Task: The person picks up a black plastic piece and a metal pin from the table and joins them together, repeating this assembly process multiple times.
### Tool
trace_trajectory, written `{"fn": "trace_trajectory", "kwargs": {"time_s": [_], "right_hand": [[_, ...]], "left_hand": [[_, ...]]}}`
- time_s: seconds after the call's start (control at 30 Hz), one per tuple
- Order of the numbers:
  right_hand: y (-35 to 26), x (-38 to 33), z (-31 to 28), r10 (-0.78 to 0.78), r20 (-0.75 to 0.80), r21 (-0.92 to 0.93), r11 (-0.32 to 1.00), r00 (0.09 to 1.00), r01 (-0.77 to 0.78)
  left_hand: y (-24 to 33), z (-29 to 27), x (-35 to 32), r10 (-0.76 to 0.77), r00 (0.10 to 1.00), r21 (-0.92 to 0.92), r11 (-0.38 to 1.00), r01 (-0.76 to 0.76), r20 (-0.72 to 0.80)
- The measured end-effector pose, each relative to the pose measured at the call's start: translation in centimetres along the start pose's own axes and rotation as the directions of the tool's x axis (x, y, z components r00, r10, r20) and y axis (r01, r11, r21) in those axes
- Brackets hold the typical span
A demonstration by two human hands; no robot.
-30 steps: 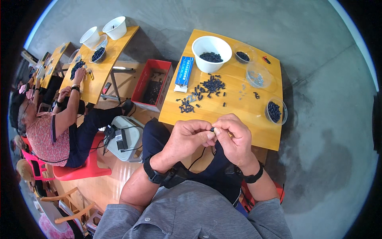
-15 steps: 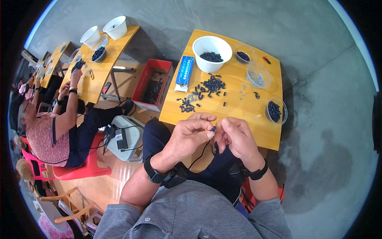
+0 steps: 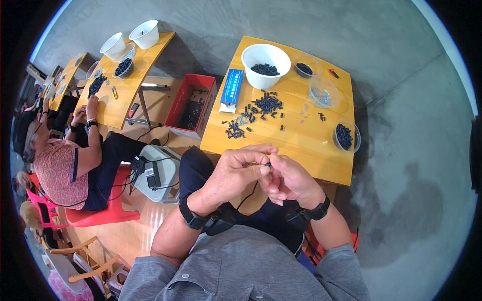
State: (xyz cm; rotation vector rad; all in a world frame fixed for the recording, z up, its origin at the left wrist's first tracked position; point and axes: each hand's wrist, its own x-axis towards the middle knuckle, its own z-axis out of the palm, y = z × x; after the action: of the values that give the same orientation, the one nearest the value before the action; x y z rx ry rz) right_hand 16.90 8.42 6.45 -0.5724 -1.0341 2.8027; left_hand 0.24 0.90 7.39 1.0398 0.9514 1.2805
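A small black plastic piece (image 3: 268, 164) sits between my hands, just off the near edge of the table. Thumb and forefinger of my left hand (image 3: 236, 173) pinch it. From the other side my right hand (image 3: 296, 183) meets it with the thumb and curled fingers, which hide most of the piece. Beyond my hands, a loose heap of black plastic pieces (image 3: 267, 104) lies on the wooden table (image 3: 301, 150). Closer in and to the left is a smaller group of black pieces (image 3: 235, 131), with small clear or silvery bits beside it.
A white tub (image 3: 266, 52), a blue box (image 3: 232, 90), clear bowls of black pieces (image 3: 344, 136), a tub of silvery bits (image 3: 323, 95) and a red-and-black tool (image 3: 334, 73) stand on the table. Left are a red carton (image 3: 191, 105), a grey stool (image 3: 158, 173) and a co-worker (image 3: 63, 168).
My right hand has come in to the left, its thumb and fingers now against the small black piece. My left hand has barely moved. The co-worker's hands have shifted slightly.
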Motion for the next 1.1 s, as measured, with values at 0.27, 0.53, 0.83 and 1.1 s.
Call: {"fn": "trace_trajectory", "kwargs": {"time_s": [0.27, 0.53, 0.83, 1.1], "right_hand": [[0.1, -0.2, 2.0, -0.002, 0.081, 0.085, 0.996, 0.997, -0.005], [2.3, 0.6, 1.8, -0.041, -0.054, 0.293, 0.954, 0.998, 0.055], [3.4, 1.0, -0.5, -0.015, -0.307, 0.207, 0.975, 0.952, 0.082], [-6.0, -8.2, -12.9, -0.879, -0.432, -0.750, 0.226, 0.203, -0.621]], "left_hand": [[1.0, 0.3, -0.7, -0.009, 0.998, -0.031, 0.999, 0.011, 0.064], [1.1, 0.4, -0.3, -0.151, 0.988, -0.103, 0.983, 0.151, 0.015], [-1.3, -0.1, 0.3, -0.353, 0.936, -0.154, 0.925, 0.347, -0.012], [-4.7, -1.9, 0.8, -0.309, 0.939, 0.119, 0.937, 0.328, -0.154]]}}
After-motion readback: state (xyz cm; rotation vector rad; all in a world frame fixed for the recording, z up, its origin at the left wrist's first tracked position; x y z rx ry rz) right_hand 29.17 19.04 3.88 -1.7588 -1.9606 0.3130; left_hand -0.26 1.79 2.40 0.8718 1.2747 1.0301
